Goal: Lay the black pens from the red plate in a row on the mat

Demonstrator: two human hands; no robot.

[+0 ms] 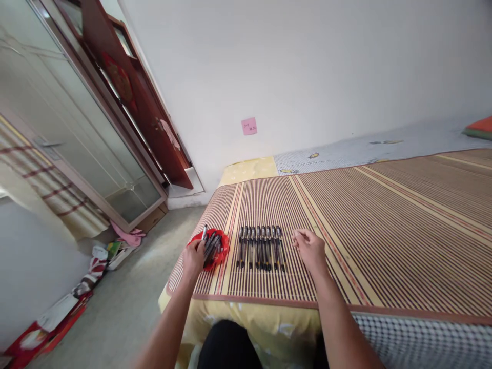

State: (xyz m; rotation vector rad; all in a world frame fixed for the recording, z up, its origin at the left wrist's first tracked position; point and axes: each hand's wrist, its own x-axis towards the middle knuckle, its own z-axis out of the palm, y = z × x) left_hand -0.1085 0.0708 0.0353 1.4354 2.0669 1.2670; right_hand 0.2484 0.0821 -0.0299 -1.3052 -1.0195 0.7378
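Note:
At the left edge of the mat, my left hand (pixel 194 258) is closed on a pen (pixel 204 232), its pale end pointing up past the fingers. The hand is over the near-left rim of a red scalloped dish (pixel 225 252), where several dark pens (pixel 212 248) lie in a loose heap. To the right of the dish, several black capped pens (pixel 260 248) lie side by side in a row, their caps towards the wall. My right hand (pixel 310 251) rests just right of that row with its fingers curled together, and no object shows in it.
A striped woven mat (pixel 326 205) covers the bed, over yellow and checked bedding (pixel 248 170). Behind it, a pink note (pixel 249 126) is stuck on the white wall. A glass-panelled door (pixel 96 138) stands at left, with bags and cloths (pixel 94 266) along the floor.

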